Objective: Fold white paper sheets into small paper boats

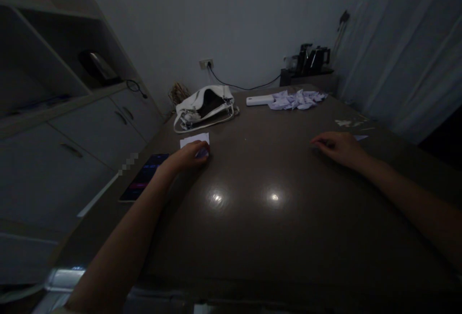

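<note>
The room is dim. My left hand rests on the dark table at the left, fingers on the near edge of a small stack of white paper squares. Whether it grips a sheet is hard to tell. My right hand lies flat on the table at the right, fingers loosely curled and holding nothing. A small paper scrap lies just beyond it.
A lit phone lies left of my left hand near the table edge. A white handbag, a white flat device and a pile of folded papers sit farther back. Cabinets stand left, a kettle back right.
</note>
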Demonstrator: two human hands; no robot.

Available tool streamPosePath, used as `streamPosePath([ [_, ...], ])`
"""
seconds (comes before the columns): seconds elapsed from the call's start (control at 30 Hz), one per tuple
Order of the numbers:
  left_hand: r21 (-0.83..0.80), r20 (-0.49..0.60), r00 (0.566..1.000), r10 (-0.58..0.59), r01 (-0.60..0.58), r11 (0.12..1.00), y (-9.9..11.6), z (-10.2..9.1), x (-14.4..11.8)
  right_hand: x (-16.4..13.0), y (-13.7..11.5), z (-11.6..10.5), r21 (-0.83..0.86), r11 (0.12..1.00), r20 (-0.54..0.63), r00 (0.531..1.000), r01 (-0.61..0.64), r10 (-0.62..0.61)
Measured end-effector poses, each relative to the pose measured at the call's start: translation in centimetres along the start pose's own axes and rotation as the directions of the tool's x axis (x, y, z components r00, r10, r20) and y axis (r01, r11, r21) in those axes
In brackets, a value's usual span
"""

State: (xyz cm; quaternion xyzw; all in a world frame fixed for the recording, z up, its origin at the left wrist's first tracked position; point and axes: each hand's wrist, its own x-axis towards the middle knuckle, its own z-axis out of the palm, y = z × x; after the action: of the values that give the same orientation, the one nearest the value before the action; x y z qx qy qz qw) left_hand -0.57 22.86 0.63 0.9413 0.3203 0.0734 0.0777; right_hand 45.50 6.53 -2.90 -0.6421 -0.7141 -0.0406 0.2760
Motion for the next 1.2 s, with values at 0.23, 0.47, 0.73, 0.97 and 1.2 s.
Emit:
streamPosePath([
  [0.23,-0.010,0.000,1.000,-0.008,0.008,1.000,-0.10,0.02,-0.01,0.03,-0.07,-0.06,-0.001,1.000,0.005,1.000,0.011,-0.011],
  [0.47,-0.014,-0.004,1.000,-0.011,0.011,1.000,-0.29,0.17,0.01,0.00,-0.11,-0.03,0.007,1.000,-0.006,1.000,0.004,-0.004],
  [0.73,-0.011,0.005,1.000,0.006,-0.006,1.000,-0.30,0.03,-0.03,0.06,-0.01,-0.01,0.012,1.000,0.010,1.000,0.001,-0.001],
  [0.97,-0.011,0.007,1.000,-0.003,0.003,1.000,-0.32,0.06,0.01,-0.01,-0.18,-0.06,0.002,1.000,-0.001,1.000,0.001,-0.001],
  [1.2,-0.018,-0.003,1.000,-0.006,0.006,1.000,-0.14,0.06,0.00,0.02,-0.13,-0.05,0.008,1.000,0.013,1.000,-0.011,0.011],
])
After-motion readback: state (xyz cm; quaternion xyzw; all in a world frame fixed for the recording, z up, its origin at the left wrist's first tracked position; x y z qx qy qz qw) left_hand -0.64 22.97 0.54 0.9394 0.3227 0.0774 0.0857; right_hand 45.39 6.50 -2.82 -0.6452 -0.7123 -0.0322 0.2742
